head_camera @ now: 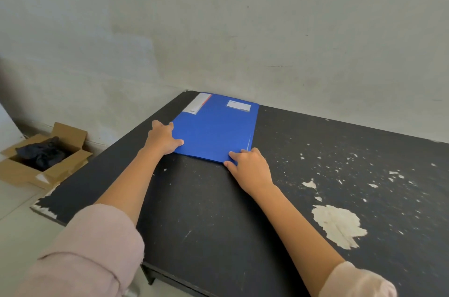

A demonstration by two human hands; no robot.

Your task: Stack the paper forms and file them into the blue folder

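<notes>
Head view: the left hand has its fingers spread and curled over the folder's left edge, thumb lying on the blue cover near the front left corner, so it grips that edge. The right hand rests at the front right corner, fingers bent and close together, thumb and forefinger on the corner; whether they pinch the cover or only press on it I cannot tell. Both forearms are bare, with pale pink sleeves rolled back near the elbows.

The folder lies closed and flat on the table, toward its far left corner, close to the wall. It has a white label near its far right corner and a white strip with a red edge along the far left side. A thin pale line of paper edges shows along its right side, near the front.

The table is black, its coating chipped, with a large pale patch at the right. On the floor to the left stands an open box with something dark inside.
</notes>
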